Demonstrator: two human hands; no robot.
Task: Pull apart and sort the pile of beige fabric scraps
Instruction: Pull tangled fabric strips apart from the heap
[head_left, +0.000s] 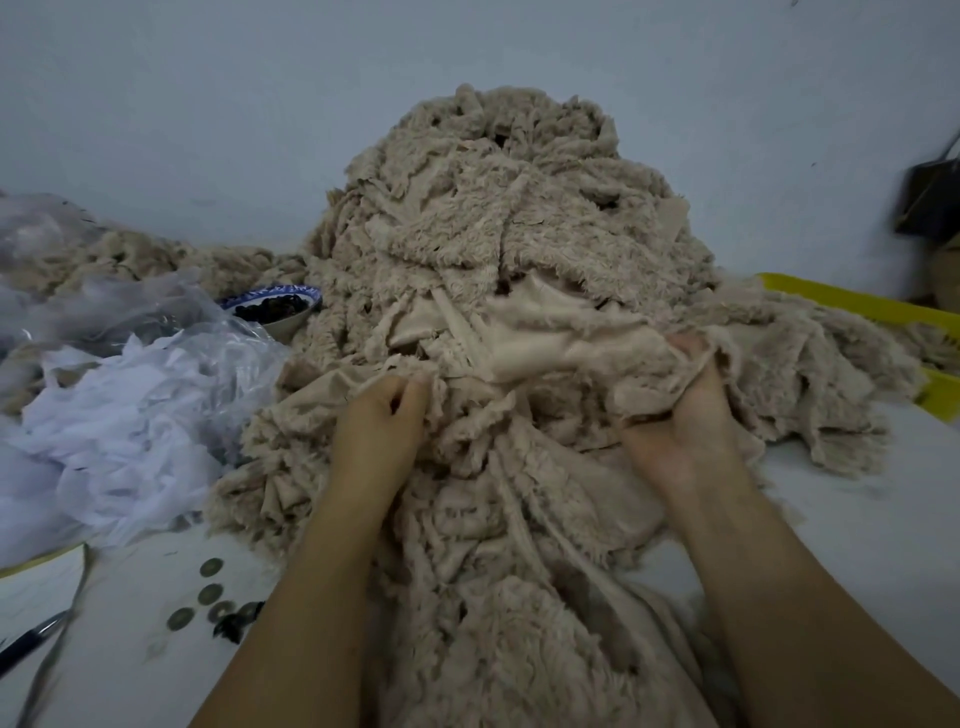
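— At the middle of the desk (857, 519), what lies there?
— One tall pile (519, 234) of beige fuzzy scraps, heaped against the far wall. It spills near toward the person and right over a yellow tray (872, 306).
— And the hands?
— Both are in the near slope of it. The left hand (382, 415) pinches a scrap edge with curled fingers. The right hand (680, 415), palm up, grips a wad of smooth-backed cloth, its fingertips buried in it.
— Do they touch?
— No, they are apart, with scraps between.
— What is on the left?
— Clear bags (130, 322) and white scraps (119, 426). Beyond them a bowl (275, 306) of dark bits sits against the pile. Near left are coins (210, 592), a pen (26, 644) and paper (36, 577).
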